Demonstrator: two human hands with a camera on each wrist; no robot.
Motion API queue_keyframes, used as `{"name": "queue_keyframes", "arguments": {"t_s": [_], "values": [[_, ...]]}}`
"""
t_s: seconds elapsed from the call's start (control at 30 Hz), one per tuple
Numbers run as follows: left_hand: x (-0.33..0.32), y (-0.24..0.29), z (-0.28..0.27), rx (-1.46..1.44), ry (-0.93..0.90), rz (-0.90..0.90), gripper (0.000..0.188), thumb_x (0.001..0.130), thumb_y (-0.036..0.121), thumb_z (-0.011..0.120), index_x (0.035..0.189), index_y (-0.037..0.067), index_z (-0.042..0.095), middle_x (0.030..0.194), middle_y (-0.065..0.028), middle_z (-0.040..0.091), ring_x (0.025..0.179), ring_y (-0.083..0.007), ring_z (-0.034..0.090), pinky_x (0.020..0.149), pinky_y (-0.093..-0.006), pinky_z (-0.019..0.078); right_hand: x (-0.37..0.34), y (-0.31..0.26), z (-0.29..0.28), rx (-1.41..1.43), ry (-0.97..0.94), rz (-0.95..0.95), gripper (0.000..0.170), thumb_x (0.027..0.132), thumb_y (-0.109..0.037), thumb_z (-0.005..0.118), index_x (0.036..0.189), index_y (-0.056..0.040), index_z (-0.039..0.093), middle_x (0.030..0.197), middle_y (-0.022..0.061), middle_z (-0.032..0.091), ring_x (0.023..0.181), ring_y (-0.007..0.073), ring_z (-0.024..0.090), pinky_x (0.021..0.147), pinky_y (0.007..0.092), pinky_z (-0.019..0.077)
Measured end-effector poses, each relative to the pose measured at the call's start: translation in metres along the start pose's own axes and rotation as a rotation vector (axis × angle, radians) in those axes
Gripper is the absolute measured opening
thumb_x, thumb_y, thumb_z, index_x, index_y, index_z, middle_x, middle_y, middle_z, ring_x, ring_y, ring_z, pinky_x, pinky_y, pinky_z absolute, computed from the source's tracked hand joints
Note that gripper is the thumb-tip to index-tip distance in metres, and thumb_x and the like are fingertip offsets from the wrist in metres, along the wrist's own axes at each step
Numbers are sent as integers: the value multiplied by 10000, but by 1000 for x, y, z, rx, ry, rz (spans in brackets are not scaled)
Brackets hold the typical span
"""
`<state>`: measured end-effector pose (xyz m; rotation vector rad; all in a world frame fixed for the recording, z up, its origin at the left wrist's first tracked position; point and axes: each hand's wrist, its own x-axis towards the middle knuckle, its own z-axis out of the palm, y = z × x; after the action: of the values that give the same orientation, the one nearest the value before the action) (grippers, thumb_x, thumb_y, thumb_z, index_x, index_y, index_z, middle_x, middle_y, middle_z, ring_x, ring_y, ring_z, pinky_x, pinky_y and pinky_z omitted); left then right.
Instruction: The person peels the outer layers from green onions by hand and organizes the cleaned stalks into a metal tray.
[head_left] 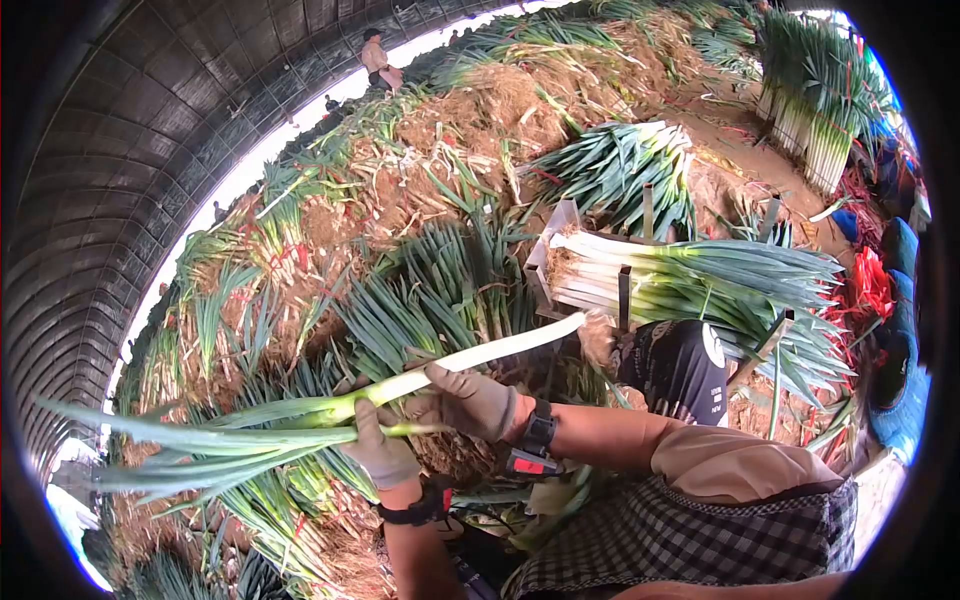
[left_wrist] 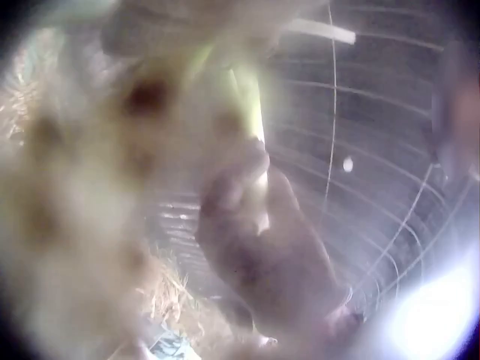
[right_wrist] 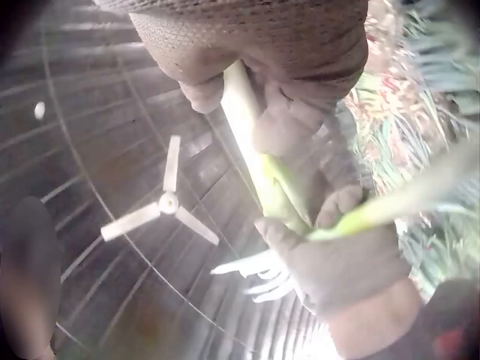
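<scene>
Both hands wear pale gloves and hold one long leek (head_left: 510,347), its white root end to the right and green leaves to the left. My left hand (head_left: 383,450) grips it where the leaves fork, thumb raised along it. My right hand (head_left: 468,400) pinches the pale shaft closer to the roots. In the right wrist view, my right hand (right_wrist: 262,45) is above the shaft (right_wrist: 244,124), and my left hand (right_wrist: 341,262) grips the lower part beside a loose green strip (right_wrist: 405,199). The left wrist view is blurred, with my right hand (left_wrist: 262,232) around the shaft.
A metal rack (head_left: 537,268) holds stacked leeks (head_left: 700,262) right of the hands. More leek bundles (head_left: 410,310) lie beyond them, and tall bundles (head_left: 820,100) stand at the upper right. A person (head_left: 375,60) stands far off. A knee (head_left: 680,370) is beside the rack.
</scene>
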<state>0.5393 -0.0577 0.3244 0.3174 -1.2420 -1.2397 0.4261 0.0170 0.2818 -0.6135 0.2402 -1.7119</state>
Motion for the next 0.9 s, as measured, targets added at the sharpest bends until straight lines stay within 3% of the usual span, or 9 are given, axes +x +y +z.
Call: {"name": "queue_keyframes", "arguments": {"t_s": [0.07, 0.1, 0.27, 0.33, 0.53, 0.63, 0.77, 0.87, 0.9], "values": [[-6, -20, -33, -105, -34, -73, 239, 896, 294, 594, 950, 63, 562, 719, 3, 528, 532, -67, 431, 479, -203, 365, 1, -9, -6, -117, -23, -160, 541, 931, -354, 571, 1345, -33, 436, 1061, 81, 636, 884, 137, 616, 748, 283, 505], [-8, -18, -35, -205, -64, -147, 229, 925, 312, 551, 953, 85, 557, 700, 34, 493, 523, -53, 404, 473, -202, 337, -2, -14, -5, -165, 16, -215, 468, 927, -338, 584, 1219, 25, 538, 998, 91, 664, 826, 138, 628, 745, 283, 511], [-37, -50, -41, -348, -97, -300, 109, 893, 267, 542, 873, 164, 512, 723, 55, 495, 508, -41, 368, 485, -200, 324, -16, -26, 6, -425, 244, -316, 291, 895, -311, 650, 1010, -45, 679, 812, 19, 673, 708, 75, 601, 652, 231, 489], [-42, -63, -40, -422, 53, -463, 72, 865, 222, 541, 900, 176, 498, 798, 37, 547, 530, -59, 379, 503, -212, 342, -10, -23, -1, -428, 283, -335, 288, 894, -316, 651, 996, -48, 681, 807, 14, 672, 688, 71, 593, 644, 224, 485], [-54, -70, -30, -294, -124, -450, 222, 906, 331, 529, 974, 120, 517, 961, -44, 614, 579, -63, 393, 547, -216, 363, 1, -66, 0, -618, 389, -530, 268, 915, -322, 622, 910, -56, 655, 773, 17, 662, 638, 81, 581, 607, 222, 486], [-67, -77, -26, -328, -98, -495, 338, 898, 325, 552, 1067, 33, 573, 1034, -84, 619, 604, -82, 412, 556, -229, 376, 6, -87, 19, -565, 255, -886, 295, 905, -291, 639, 1048, -38, 589, 981, 56, 642, 863, 119, 591, 774, 286, 491], [-72, -56, 0, 108, -192, -371, 364, 907, 326, 482, 1022, 5, 609, 752, -26, 556, 581, -109, 406, 553, -232, 362, 1, -20, -21, -797, 326, -494, 235, 882, -228, 660, 1001, -45, 573, 867, 11, 590, 835, 107, 543, 761, 285, 470], [-72, -69, -22, -50, -50, -490, 291, 931, 252, 477, 1022, -5, 577, 596, 20, 426, 554, -74, 377, 542, -219, 340, -6, -39, -14, -1057, 429, -603, 263, 843, -235, 691, 910, -32, 537, 741, 40, 566, 674, 109, 531, 596, 300, 467], [-68, -84, -34, -88, -73, -451, 282, 934, 250, 471, 995, -4, 575, 596, 38, 421, 552, -59, 361, 542, -208, 330, -6, -60, -6, -1115, 445, -672, 363, 849, -358, 696, 932, -30, 566, 773, 27, 599, 693, 110, 564, 621, 277, 486]]}}
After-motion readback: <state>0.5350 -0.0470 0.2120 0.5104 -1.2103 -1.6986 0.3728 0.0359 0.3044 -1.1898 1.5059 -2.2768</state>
